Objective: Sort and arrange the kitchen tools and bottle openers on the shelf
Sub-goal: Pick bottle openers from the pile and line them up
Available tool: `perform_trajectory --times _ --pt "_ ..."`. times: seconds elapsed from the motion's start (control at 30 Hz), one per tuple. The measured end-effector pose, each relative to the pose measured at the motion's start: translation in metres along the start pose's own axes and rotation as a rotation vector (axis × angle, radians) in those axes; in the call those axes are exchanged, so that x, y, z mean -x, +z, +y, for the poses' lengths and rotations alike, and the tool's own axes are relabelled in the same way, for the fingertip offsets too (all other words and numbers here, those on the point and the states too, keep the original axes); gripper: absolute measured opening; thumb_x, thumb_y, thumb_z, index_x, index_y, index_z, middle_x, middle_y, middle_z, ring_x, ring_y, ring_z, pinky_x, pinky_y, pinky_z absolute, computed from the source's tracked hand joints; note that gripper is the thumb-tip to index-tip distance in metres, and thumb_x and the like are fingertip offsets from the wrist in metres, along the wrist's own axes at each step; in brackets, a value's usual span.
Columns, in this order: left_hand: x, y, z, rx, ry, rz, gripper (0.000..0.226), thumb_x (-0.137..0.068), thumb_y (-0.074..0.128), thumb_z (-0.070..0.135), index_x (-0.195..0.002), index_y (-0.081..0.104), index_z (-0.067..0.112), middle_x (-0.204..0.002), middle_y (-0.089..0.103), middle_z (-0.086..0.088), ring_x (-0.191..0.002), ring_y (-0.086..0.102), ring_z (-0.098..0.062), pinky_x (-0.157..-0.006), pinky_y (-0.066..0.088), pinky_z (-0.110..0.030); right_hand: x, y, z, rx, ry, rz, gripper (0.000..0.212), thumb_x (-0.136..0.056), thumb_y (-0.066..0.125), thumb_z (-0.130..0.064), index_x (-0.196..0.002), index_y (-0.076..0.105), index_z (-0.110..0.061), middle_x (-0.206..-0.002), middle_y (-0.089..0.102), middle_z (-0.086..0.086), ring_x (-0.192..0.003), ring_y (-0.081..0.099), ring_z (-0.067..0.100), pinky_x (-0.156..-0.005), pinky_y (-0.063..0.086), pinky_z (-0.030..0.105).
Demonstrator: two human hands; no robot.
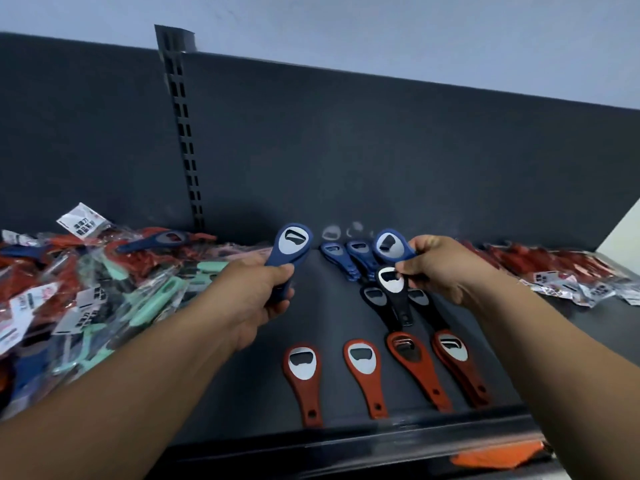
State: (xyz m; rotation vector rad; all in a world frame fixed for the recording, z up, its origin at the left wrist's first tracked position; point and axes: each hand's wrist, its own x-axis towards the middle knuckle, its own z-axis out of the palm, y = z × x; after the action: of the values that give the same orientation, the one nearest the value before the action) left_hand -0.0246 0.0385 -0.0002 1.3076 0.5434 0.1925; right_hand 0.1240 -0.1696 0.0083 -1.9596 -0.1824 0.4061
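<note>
Two blue bottle openers are hanging over the shelf (329, 306), one in each of my hands. My left hand (256, 296) is wrapping its fingers (277, 304) round the handle of the left blue opener (292, 245), whose steel head is pointing up and away from me. My right hand (440, 268) is pinching the neck of the right blue opener (391, 244) between thumb and fingertips. Those tips are also touching the head of a black opener (393, 285), and I cannot tell whether I am holding that one too. Beneath my hands the sorted openers are lying in rows by colour. The red openers (302, 379) are lying along the front edge, the two right ones looking stacked. The other black openers (374, 296) are lying behind them, and more blue openers (337, 256) are lying near the back panel (381, 150). To my left a heap of bagged tools (104, 289) in red, mint and blue is spilling across the shelf. To my right, bagged red items (554, 268) are lying in a flatter pile.
</note>
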Motion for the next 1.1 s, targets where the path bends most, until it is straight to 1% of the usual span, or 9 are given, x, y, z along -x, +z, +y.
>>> perform_trajectory --times 0.1,0.2,0.37,0.53,0.63,0.73,0.87,0.97,1.1 --pt "0.002 0.002 -0.003 -0.015 0.004 -0.004 0.018 -0.093 0.055 0.008 -0.108 0.062 0.016 -0.074 0.056 -0.001 -0.058 0.052 -0.011 -0.041 0.044 -0.016 -0.006 0.013 0.001 0.038 -0.012 0.01 0.025 -0.083 0.06 0.011 -0.074 0.056 -0.013 -0.068 0.061 0.008 -0.058 0.056 0.015 -0.047 0.047 0.02" --pt "0.003 0.002 -0.004 -0.007 -0.002 0.011 0.015 -0.093 0.054 0.007 -0.101 0.061 0.018 -0.074 0.057 0.0 -0.056 0.051 -0.011 -0.04 0.042 -0.015 -0.008 0.027 -0.003 0.043 -0.035 0.001 0.022 -0.083 0.061 0.009 -0.077 0.058 -0.012 -0.07 0.061 0.005 -0.063 0.058 0.015 -0.051 0.05 0.019" --pt "0.003 -0.004 -0.006 -0.014 -0.005 0.043 0.012 -0.092 0.056 0.007 -0.09 0.061 0.017 -0.059 0.061 0.004 -0.055 0.051 -0.011 -0.039 0.041 -0.014 -0.011 0.055 -0.005 0.103 -0.063 -0.012 0.021 -0.08 0.062 0.01 -0.077 0.057 -0.01 -0.069 0.059 0.011 -0.066 0.054 0.024 -0.057 0.046 0.033" --pt "0.002 -0.01 -0.006 -0.057 -0.005 0.058 0.009 -0.092 0.058 0.01 -0.087 0.061 0.017 -0.068 0.058 0.0 -0.057 0.053 -0.011 -0.04 0.041 -0.016 -0.01 0.068 0.0 0.208 -0.083 0.011 0.024 -0.08 0.064 0.008 -0.071 0.054 -0.012 -0.066 0.059 0.009 -0.052 0.051 0.016 -0.046 0.045 0.023" --pt "0.003 -0.011 -0.007 -0.069 -0.01 0.059 0.007 -0.091 0.059 0.011 -0.089 0.061 0.017 -0.072 0.058 -0.002 -0.058 0.054 -0.011 -0.043 0.041 -0.018 -0.011 0.069 0.003 0.29 -0.097 0.046 0.023 -0.078 0.067 0.003 -0.07 0.055 -0.014 -0.068 0.061 0.01 -0.059 0.056 0.022 -0.063 0.054 0.035" --pt "0.004 -0.01 -0.007 -0.068 -0.015 0.053 0.007 -0.091 0.059 0.011 -0.088 0.061 0.016 -0.072 0.058 -0.002 -0.06 0.053 -0.012 -0.048 0.041 -0.021 -0.013 0.067 0.006 0.316 -0.095 0.057 0.02 -0.082 0.066 -0.003 -0.072 0.054 -0.015 -0.066 0.059 0.009 -0.061 0.058 0.025 -0.068 0.057 0.042" --pt "0.005 -0.007 -0.006 -0.059 -0.034 0.049 0.009 -0.092 0.056 0.007 -0.088 0.06 0.015 -0.075 0.059 -0.004 -0.061 0.054 -0.013 -0.051 0.04 -0.023 -0.012 0.065 0.006 0.218 -0.114 0.082 0.019 -0.087 0.063 -0.018 -0.072 0.053 -0.009 -0.065 0.053 0.011 -0.06 0.049 0.023 -0.059 0.045 0.038" --pt "0.005 -0.005 -0.005 -0.054 -0.053 0.027 0.017 -0.092 0.051 0.001 -0.085 0.058 0.014 -0.076 0.059 -0.007 -0.062 0.053 -0.014 -0.052 0.039 -0.023 -0.008 0.062 0.0 0.053 -0.084 0.065 0.019 -0.091 0.056 -0.024 -0.075 0.057 -0.015 -0.074 0.056 0.008 -0.068 0.049 0.021 -0.063 0.042 0.034" --pt "0.005 -0.003 -0.005 -0.074 -0.049 -0.009 0.019 -0.092 0.051 0.0 -0.087 0.061 0.015 -0.077 0.06 -0.005 -0.061 0.051 -0.012 -0.051 0.039 -0.021 0.005 0.054 -0.007 -0.177 -0.032 -0.06 0.02 -0.094 0.053 -0.014 -0.077 0.061 -0.017 -0.066 0.062 0.001 -0.061 0.053 0.014 -0.058 0.043 0.026"
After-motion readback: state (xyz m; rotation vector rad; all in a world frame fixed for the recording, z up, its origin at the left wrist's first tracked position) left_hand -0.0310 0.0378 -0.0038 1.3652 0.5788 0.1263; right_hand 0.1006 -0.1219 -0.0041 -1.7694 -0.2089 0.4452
